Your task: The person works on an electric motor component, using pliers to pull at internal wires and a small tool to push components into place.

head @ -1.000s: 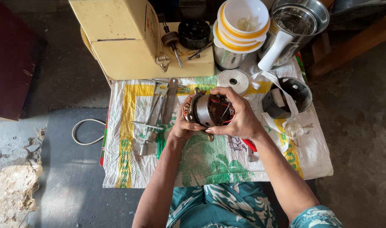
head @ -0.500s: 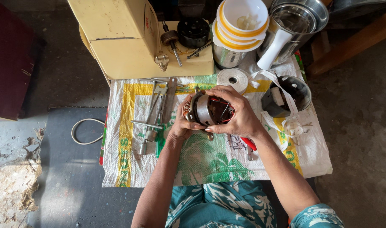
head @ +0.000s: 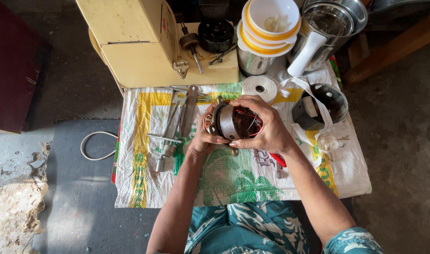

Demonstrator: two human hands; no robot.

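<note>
Both hands hold a small electric motor (head: 234, 123) above the middle of a printed woven sack (head: 144, 188) that covers the low work surface. The left hand (head: 203, 138) has its fingers curled shut around the motor's copper-wound end; the right hand (head: 264, 127) cups the other end, fingers bent over red and black wires.

Near the sack's left edge lie long metal tools (head: 175, 127), side by side. At its far edge sits a roll of white tape (head: 259, 87), its loose strip trailing to a dark open jar (head: 321, 106) by the far right corner. Beyond the far edge stand a cream appliance housing (head: 135, 42), stacked white and yellow bowls (head: 269, 23) and a steel jar (head: 335, 21).

A red-handled tool (head: 278, 161) is mostly hidden under the right wrist. The motor's underside is out of sight, and the housing is cut off by the top of the frame.
</note>
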